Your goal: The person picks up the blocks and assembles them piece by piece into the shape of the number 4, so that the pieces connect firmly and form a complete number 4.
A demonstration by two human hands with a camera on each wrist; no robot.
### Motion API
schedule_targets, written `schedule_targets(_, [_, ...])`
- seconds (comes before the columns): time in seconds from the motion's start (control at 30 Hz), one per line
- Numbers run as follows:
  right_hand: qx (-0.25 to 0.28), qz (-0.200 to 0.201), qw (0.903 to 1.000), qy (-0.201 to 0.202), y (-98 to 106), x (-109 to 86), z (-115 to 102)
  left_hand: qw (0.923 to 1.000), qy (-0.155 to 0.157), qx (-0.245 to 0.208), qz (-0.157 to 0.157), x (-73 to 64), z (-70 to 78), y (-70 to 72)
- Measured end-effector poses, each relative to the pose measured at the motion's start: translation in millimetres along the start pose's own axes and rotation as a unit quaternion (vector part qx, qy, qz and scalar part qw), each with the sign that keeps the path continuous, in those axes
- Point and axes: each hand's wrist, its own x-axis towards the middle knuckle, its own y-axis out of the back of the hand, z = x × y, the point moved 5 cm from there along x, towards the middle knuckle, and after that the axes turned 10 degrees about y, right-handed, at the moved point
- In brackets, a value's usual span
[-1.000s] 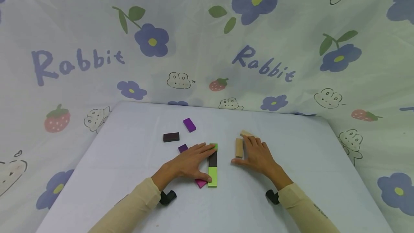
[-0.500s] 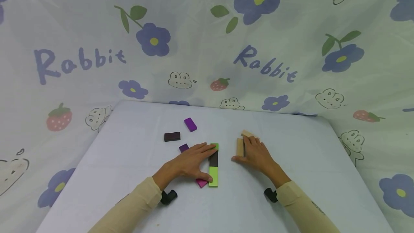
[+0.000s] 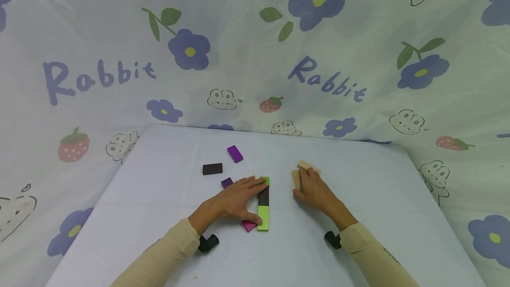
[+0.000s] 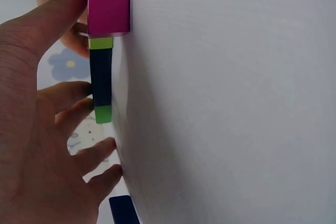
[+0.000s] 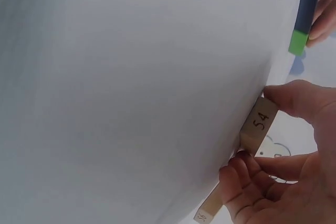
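Observation:
My left hand [image 3: 235, 200] lies spread beside a row of small domino-like blocks: a green block [image 3: 267, 180], a black block [image 3: 263, 196] and a lime block [image 3: 263, 219]. Its index fingertip meets the green end and its thumb tip rests at the lime one. Partly under that hand is a magenta block [image 4: 108, 3]. With thumb and curled fingers at its two ends, my right hand [image 3: 316, 193] pinches a plain wooden block [image 5: 259, 123] marked 54. Another wooden block [image 3: 308, 165] lies just beyond, partly hidden by the fingers.
A purple block [image 3: 235, 153] and a dark brown block [image 3: 213, 169] lie at the back left of the white table [image 3: 358, 167]. A dark purple block [image 3: 226, 182] shows behind the left hand. A printed cloth [image 3: 239, 56] hangs behind.
My right thumb has closed in on the near end of the wooden block, which has turned slightly, its near end swinging right. The left hand and the coloured row stay put.

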Motion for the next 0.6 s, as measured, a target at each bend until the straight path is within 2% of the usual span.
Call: schedule_targets(0.6, [0.001,0.027,0.9996,-0.001,0.8,0.2,2.3,1.0000,0.001,-0.003,0.002,-0.3,0.4,-0.9])
